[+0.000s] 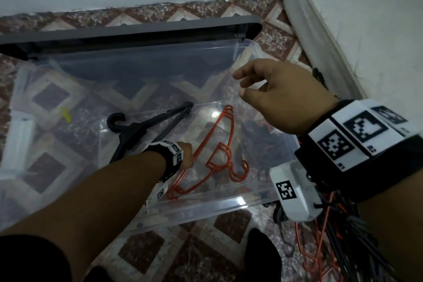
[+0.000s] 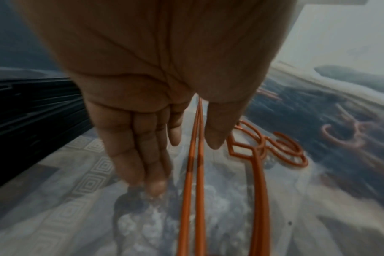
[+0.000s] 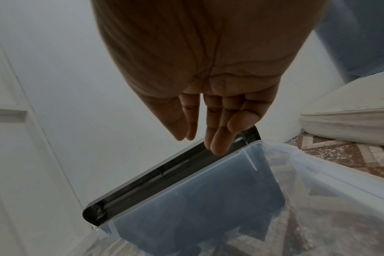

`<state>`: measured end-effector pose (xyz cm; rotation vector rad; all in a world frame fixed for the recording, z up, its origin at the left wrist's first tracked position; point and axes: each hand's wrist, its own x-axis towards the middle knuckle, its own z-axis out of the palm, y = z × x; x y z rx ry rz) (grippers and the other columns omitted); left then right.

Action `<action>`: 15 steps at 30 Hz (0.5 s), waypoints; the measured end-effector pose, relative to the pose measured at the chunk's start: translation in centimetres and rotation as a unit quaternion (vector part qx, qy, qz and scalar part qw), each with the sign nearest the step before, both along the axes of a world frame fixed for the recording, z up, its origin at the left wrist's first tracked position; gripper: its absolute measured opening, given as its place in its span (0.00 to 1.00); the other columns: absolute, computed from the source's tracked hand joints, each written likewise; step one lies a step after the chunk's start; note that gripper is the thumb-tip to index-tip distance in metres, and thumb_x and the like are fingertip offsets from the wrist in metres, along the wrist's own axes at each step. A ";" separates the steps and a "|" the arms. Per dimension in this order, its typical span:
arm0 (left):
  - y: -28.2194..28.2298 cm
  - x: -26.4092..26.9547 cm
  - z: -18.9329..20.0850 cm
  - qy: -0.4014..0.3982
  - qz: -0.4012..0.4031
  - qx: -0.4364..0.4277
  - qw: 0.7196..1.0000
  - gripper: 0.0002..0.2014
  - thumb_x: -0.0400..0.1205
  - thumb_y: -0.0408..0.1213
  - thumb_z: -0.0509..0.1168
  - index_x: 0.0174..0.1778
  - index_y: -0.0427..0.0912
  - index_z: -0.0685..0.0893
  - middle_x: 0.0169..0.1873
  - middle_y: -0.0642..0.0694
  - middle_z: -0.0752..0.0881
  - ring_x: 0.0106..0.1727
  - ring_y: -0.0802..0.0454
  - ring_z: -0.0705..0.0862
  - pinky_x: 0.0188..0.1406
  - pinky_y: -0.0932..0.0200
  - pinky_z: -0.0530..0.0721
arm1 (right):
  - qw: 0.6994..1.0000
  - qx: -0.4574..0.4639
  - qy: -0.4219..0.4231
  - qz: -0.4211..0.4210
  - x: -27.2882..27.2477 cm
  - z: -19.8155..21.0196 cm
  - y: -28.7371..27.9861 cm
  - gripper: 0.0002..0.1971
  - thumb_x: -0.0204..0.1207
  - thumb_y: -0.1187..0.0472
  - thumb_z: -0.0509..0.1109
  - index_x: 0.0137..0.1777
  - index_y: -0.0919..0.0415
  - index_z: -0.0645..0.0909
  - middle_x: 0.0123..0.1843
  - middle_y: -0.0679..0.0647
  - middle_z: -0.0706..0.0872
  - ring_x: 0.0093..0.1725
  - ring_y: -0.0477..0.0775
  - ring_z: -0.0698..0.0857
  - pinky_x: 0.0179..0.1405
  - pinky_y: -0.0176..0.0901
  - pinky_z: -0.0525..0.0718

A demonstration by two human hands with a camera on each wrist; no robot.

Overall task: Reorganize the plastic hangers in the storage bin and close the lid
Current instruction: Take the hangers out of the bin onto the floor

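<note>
The left hand (image 1: 186,154), fingers straight inside the storage bin (image 1: 206,207), rests beside the orange hangers (image 1: 214,153), which lie along its fingers; the right hand (image 1: 280,96) hovers relaxed and empty above the bin.

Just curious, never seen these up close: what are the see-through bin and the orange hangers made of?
The storage bin looks like clear, glossy plastic: the floor tiles show through its walls and its rim catches highlights. The orange hangers look like thin moulded plastic, smooth and slightly shiny, with open outlined frames; painted wire cannot be ruled out.
</note>
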<state>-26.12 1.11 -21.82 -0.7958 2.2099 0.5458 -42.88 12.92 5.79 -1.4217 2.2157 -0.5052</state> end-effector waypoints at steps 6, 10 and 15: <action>0.6 -0.5 -0.7 -0.063 -0.044 0.001 0.997 0.26 0.80 0.53 0.67 0.66 0.36 0.79 0.62 0.39 0.83 0.60 0.40 0.84 0.62 0.38 0.82 | 1.000 0.006 -0.003 0.006 0.2 -0.1 0.1 0.14 0.81 0.53 0.67 0.66 0.43 0.80 0.59 0.41 0.84 0.51 0.44 0.84 0.48 0.40 0.80; 0.9 -1.4 -0.8 -0.061 -0.090 -0.009 0.994 0.17 0.80 0.34 0.68 0.65 0.34 0.80 0.62 0.37 0.84 0.59 0.42 0.86 0.60 0.46 0.85 | 1.000 0.013 -0.006 0.008 0.1 -0.3 0.0 0.14 0.81 0.54 0.67 0.66 0.44 0.80 0.60 0.41 0.84 0.53 0.45 0.84 0.54 0.43 0.82; 0.6 -0.9 -0.9 -0.055 -0.098 -0.016 0.994 0.18 0.78 0.33 0.70 0.64 0.37 0.81 0.60 0.39 0.85 0.56 0.44 0.86 0.57 0.49 0.87 | 1.000 0.017 0.002 0.013 0.0 -0.5 -0.1 0.15 0.81 0.54 0.67 0.67 0.44 0.80 0.59 0.41 0.84 0.52 0.43 0.82 0.52 0.38 0.77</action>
